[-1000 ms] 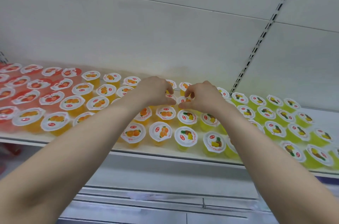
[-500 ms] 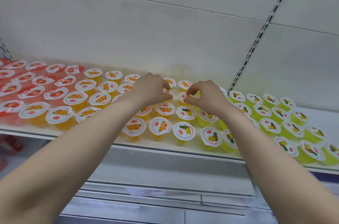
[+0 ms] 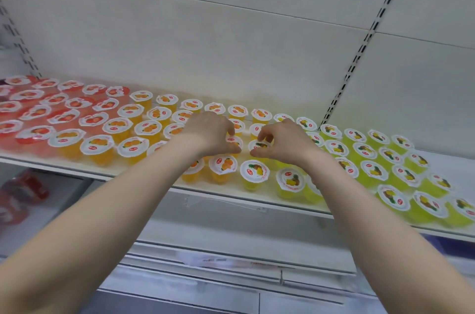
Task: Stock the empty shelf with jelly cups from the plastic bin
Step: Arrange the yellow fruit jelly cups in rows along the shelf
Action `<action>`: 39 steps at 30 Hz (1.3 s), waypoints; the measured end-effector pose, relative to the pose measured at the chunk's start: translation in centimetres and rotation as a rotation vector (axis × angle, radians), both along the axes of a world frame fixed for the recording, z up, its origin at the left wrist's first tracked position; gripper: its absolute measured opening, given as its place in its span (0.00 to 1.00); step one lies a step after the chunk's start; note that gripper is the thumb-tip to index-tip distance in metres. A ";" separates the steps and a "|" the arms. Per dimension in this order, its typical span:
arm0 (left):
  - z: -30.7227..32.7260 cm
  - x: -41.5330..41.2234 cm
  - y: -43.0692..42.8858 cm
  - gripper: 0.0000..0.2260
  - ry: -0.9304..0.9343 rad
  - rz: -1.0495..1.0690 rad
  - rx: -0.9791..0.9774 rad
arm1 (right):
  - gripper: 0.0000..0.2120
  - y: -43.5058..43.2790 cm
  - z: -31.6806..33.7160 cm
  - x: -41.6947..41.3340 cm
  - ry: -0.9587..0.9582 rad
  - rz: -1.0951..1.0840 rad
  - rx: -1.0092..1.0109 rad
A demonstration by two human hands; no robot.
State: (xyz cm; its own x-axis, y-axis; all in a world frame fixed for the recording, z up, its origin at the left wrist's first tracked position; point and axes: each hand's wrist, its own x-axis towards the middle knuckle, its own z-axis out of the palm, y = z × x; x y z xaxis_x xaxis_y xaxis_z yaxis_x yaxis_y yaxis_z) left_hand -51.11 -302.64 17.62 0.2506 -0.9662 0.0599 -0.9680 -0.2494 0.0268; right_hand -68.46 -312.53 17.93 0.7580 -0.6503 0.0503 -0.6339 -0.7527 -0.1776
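Observation:
The white shelf (image 3: 144, 175) holds rows of jelly cups: red ones (image 3: 64, 116) at the left, orange ones (image 3: 132, 111) in the middle, yellow pineapple ones (image 3: 373, 171) at the right. Both arms reach up to the shelf's middle. My left hand (image 3: 209, 133) curls its fingers and thumb round an orange cup (image 3: 234, 140) in the second row from the front. My right hand (image 3: 281, 142) pinches a yellow cup (image 3: 259, 145) right beside it. Both cups stand on the shelf. The plastic bin is out of view.
A slotted upright (image 3: 359, 53) runs up the white back wall at the right, another (image 3: 18, 38) at the far left. Red packages (image 3: 20, 198) lie on a lower shelf at the left. A rail with a label strip (image 3: 213, 259) sits below.
Both hands have drawn back from the rear rows to the second row from the front and now hold two neighbouring cups there. The view has shifted slightly to the left.

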 end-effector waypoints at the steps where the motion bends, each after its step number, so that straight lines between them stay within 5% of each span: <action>1: 0.0 -0.1 0.2 0.25 0.009 0.011 0.003 | 0.21 0.0 0.0 -0.1 -0.006 0.000 0.001; 8: 0.1 -0.4 4.1 0.20 0.169 0.027 -0.128 | 0.15 1.8 -0.4 -1.9 -0.211 0.168 0.085; 14: -2.0 -2.2 7.5 0.25 0.042 -0.005 -0.171 | 0.26 3.8 -1.2 -2.3 -0.028 0.271 -0.084; 32: -2.5 -4.2 8.8 0.26 -0.007 0.059 -0.266 | 0.27 3.0 -0.9 -3.2 -0.046 0.321 -0.102; 39: -0.9 0.9 8.5 0.19 -0.008 0.103 -0.320 | 0.15 1.2 0.5 -0.5 -0.186 0.228 -0.132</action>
